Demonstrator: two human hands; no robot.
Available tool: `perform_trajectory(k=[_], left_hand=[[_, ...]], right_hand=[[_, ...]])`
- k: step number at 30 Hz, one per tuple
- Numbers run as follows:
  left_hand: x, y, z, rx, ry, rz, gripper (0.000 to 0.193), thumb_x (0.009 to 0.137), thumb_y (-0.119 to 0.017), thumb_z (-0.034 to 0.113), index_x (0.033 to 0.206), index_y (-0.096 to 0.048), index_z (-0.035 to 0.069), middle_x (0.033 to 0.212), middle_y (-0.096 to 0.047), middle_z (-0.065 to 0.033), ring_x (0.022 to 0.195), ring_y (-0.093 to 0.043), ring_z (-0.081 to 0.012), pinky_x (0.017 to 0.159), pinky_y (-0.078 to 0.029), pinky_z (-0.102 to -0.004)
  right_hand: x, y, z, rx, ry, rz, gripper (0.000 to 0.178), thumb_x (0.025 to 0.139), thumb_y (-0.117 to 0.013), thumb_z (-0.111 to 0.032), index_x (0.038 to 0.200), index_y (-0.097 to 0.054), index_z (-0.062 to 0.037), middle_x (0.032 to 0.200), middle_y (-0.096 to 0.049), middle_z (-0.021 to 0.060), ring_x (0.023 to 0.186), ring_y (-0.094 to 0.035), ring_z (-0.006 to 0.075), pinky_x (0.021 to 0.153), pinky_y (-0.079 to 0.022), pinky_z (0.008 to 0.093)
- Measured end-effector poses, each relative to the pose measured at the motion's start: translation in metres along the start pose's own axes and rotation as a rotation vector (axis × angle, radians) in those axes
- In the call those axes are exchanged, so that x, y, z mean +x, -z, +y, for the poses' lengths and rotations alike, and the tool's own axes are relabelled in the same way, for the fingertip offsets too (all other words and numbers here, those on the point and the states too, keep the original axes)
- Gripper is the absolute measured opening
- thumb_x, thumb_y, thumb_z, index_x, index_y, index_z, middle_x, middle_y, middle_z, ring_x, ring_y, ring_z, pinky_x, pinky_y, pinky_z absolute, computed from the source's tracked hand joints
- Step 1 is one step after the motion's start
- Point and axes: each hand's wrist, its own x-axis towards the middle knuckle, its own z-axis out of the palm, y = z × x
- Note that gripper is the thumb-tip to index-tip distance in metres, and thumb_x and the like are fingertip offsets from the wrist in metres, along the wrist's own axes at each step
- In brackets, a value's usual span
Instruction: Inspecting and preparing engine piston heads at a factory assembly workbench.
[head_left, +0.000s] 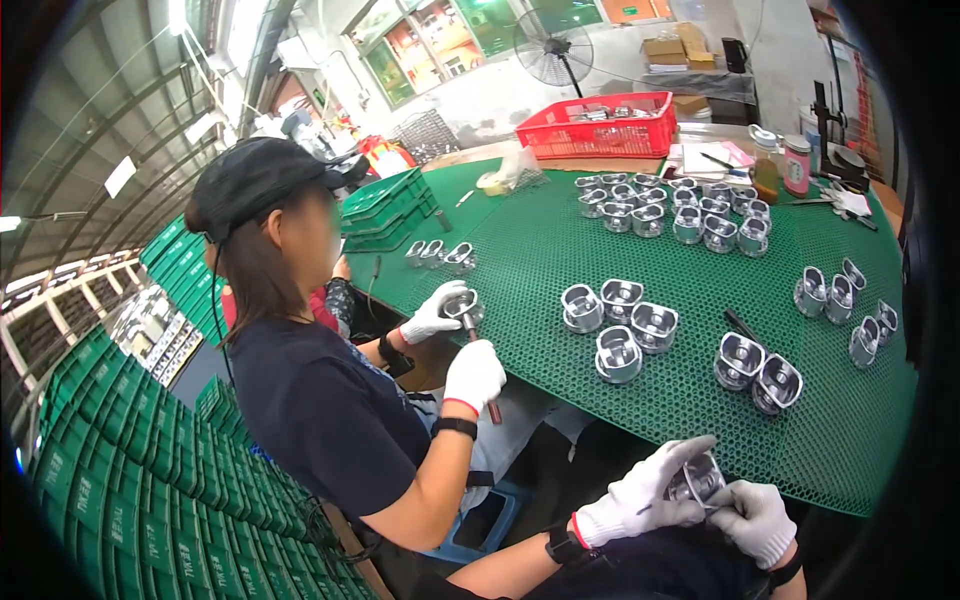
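Note:
Near the table's front edge, a silver metal piston (699,478) is held between my white-gloved hands. My left hand (635,497) wraps its far side, with thumb below and fingers over the top. Gloved fingers of my right hand (757,522) curl against its near right side; whether they also pinch a small tool is hidden. Two pistons (758,372) stand on the green mesh mat (690,415) just beyond my hands. Behind them lies a dark pen-like tool (739,323). To their left is a cluster of several more pistons (619,354).
On my left a co-worker (330,400) in white gloves holds a piston and a brown-handled tool. More pistons (812,293) stand at right and far back. A red crate (600,135), bottles (796,165) and green trays (385,210) sit farther off; green crates (150,480) stack at left.

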Motion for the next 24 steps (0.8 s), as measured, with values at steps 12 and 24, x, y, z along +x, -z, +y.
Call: perform_trajectory(k=[12,24], left_hand=[[-0.006,-0.019,-0.030,-0.825,0.287,0.329,0.070,0.095,-0.052,0.054,0.145,-0.029,0.011,0.131,-0.052,-0.0161,0.113,-0.059,-0.0282,0.094,-0.050,-0.0422],[0.010,-0.019,-0.045,-0.643,-0.100,0.308,0.069,0.086,-0.071,0.042,0.138,-0.037,0.011,0.135,-0.044,-0.0307,0.101,-0.063,-0.0399,0.072,-0.061,-0.0420]], right_hand=[[0.037,-0.003,-0.013,-0.128,0.339,-0.266,0.029,0.082,-0.073,-0.010,0.111,-0.068,-0.0062,0.092,-0.069,0.0110,0.082,-0.068,0.0259,0.075,-0.055,0.0336],[-0.007,0.054,0.012,-0.538,0.110,-0.100,0.040,0.093,-0.058,-0.029,0.130,-0.054,-0.0160,0.088,-0.063,0.0092,0.070,-0.066,0.0297,0.061,-0.054,0.0382]])
